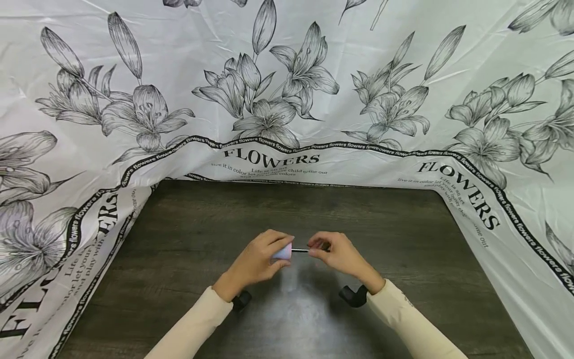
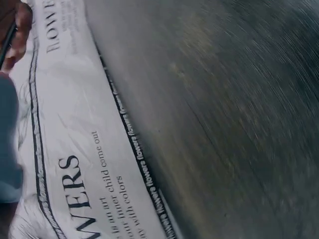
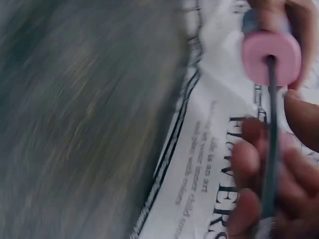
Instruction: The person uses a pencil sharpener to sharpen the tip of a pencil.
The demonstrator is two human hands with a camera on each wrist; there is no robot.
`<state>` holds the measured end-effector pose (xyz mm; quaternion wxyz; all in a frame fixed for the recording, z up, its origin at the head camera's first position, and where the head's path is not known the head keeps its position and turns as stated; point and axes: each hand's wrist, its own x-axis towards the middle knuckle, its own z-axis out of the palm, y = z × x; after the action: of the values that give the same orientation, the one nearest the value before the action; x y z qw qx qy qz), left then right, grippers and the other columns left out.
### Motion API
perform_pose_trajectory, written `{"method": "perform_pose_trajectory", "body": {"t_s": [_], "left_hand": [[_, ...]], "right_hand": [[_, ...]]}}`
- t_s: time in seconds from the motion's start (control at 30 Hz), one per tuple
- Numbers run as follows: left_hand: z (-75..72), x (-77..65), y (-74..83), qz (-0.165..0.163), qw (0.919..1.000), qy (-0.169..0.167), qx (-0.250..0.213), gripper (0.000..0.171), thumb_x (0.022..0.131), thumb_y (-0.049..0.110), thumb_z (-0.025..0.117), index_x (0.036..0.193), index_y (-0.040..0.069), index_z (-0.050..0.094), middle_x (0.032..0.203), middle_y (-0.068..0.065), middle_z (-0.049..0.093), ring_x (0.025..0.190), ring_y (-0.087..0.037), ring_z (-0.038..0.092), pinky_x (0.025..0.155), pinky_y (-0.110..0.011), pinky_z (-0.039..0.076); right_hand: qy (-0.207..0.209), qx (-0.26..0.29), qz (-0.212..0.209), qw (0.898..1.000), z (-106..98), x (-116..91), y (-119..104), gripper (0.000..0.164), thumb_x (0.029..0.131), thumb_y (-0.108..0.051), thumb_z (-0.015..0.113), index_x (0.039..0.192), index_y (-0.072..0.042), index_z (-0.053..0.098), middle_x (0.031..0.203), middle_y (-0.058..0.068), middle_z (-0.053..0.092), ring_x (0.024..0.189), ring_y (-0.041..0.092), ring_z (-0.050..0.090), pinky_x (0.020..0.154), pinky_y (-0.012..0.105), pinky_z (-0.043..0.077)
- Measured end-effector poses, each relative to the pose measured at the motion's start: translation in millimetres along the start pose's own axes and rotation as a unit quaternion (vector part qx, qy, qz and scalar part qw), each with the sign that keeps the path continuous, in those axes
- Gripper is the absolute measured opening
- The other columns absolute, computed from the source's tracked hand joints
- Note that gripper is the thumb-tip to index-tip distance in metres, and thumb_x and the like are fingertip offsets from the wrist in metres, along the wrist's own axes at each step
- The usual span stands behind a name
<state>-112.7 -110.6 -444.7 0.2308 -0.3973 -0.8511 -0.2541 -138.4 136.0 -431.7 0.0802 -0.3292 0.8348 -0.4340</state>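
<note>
My left hand [image 1: 257, 257] grips a small pencil sharpener [image 1: 283, 252], its fingers over the top and the thumb below. The sharpener has a bluish body and a pink end face [image 3: 286, 62] with a round hole in the middle. A slim dark pencil [image 1: 299, 250] runs from that hole toward my right hand [image 1: 338, 253], which holds it between thumb and fingers. The pencil's tip is hidden inside the sharpener. In the left wrist view, the sharpener's blue side [image 2: 7, 129] shows at the left edge. Both hands are raised over the table.
Beneath the hands lies a dark wood-grain table [image 1: 215, 214]. A white cloth [image 1: 367, 167] printed with flowers and lettering hangs behind it and along both sides. Black straps or mounts [image 1: 353, 296] sit at both wrists.
</note>
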Motion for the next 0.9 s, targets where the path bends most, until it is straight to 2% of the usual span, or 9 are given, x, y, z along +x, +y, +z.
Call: {"method": "perform_pose_trajectory", "body": {"t_s": [0.07,0.17,0.37,0.43,0.5,0.6,0.77,0.83,0.9], "left_hand": [[-4.0,-0.1,-2.3,-0.087,0.9928,-0.024,-0.079,0.054,0.076,0.022,0.081,0.123,0.005,0.063,0.115,-0.007,0.064,0.095,-0.018,0.06,0.074,-0.03,0.052],[-13.2,2.0,-8.1,-0.204,0.9551,-0.071,-0.203,0.047,0.083,0.024,0.076,0.125,0.007,0.063,0.115,-0.01,0.065,0.083,-0.015,0.058,0.067,-0.027,0.049],[-25.1,6.6,-19.7,-0.324,0.8107,-0.196,-0.447,0.047,0.095,0.032,0.059,0.122,-0.006,0.061,0.096,-0.009,0.068,0.074,-0.012,0.059,0.063,-0.028,0.05],[-25.4,7.4,-20.3,-0.345,0.7681,-0.218,-0.494,0.051,0.096,0.034,0.056,0.121,-0.011,0.059,0.091,-0.004,0.067,0.072,-0.011,0.059,0.062,-0.026,0.049],[-23.6,8.2,-18.4,-0.36,0.7505,-0.215,-0.511,0.052,0.095,0.033,0.058,0.121,-0.013,0.059,0.091,-0.003,0.067,0.073,-0.01,0.059,0.062,-0.025,0.049],[-18.8,8.2,-11.3,-0.345,0.7919,-0.173,-0.473,0.046,0.092,0.025,0.064,0.121,-0.01,0.06,0.098,-0.011,0.067,0.074,-0.011,0.059,0.063,-0.025,0.05],[-7.5,6.7,4.8,-0.198,0.9448,-0.076,-0.25,0.045,0.081,0.016,0.077,0.121,0.001,0.064,0.107,-0.011,0.063,0.082,-0.013,0.054,0.067,-0.026,0.049],[-2.7,5.7,8.3,-0.111,0.981,-0.035,-0.155,0.05,0.075,0.014,0.082,0.121,0.004,0.064,0.109,-0.007,0.062,0.089,-0.015,0.053,0.072,-0.027,0.05],[1.5,3.6,9.2,-0.028,0.9959,-0.001,-0.086,0.055,0.069,0.012,0.085,0.12,0.003,0.064,0.112,-0.007,0.061,0.097,-0.017,0.053,0.078,-0.028,0.051]], "right_hand": [[0.073,-0.121,-0.092,0.986,6,-2,2,0.019,0.084,-0.015,0.073,0.101,-0.01,0.068,0.092,0.003,0.07,0.071,0.008,0.063,0.059,0.022,0.05],[0.161,-0.263,-0.217,0.926,12,-2,7,0.018,0.083,-0.016,0.074,0.099,-0.011,0.068,0.093,0.0,0.07,0.074,0.01,0.065,0.061,0.022,0.051],[0.264,-0.361,-0.408,0.796,21,-2,13,0.017,0.096,-0.013,0.057,0.09,-0.006,0.072,0.085,0.003,0.071,0.07,0.013,0.066,0.06,0.025,0.053],[0.283,-0.363,-0.44,0.771,23,-1,14,0.021,0.097,-0.012,0.056,0.088,-0.006,0.073,0.082,0.003,0.071,0.066,0.013,0.064,0.057,0.024,0.051],[0.287,-0.357,-0.445,0.77,24,-1,15,0.02,0.096,-0.013,0.057,0.087,-0.006,0.073,0.08,0.002,0.07,0.062,0.011,0.062,0.054,0.023,0.05],[0.255,-0.325,-0.402,0.817,24,-3,13,0.014,0.093,-0.014,0.061,0.087,-0.006,0.071,0.076,0.0,0.067,0.057,0.008,0.059,0.052,0.02,0.048],[0.101,-0.112,-0.163,0.975,15,-7,7,0.008,0.09,-0.01,0.065,0.088,-0.006,0.071,0.067,-0.001,0.065,0.048,-0.001,0.049,0.046,0.016,0.042],[0.022,0.025,-0.026,0.999,9,-6,5,0.014,0.093,-0.009,0.061,0.086,-0.003,0.071,0.062,-0.001,0.061,0.044,-0.001,0.041,0.044,0.017,0.037],[-0.049,0.135,0.097,0.985,1,-4,2,0.022,0.096,-0.01,0.056,0.084,0.0,0.07,0.057,-0.001,0.056,0.041,0.001,0.033,0.041,0.018,0.031]]}}
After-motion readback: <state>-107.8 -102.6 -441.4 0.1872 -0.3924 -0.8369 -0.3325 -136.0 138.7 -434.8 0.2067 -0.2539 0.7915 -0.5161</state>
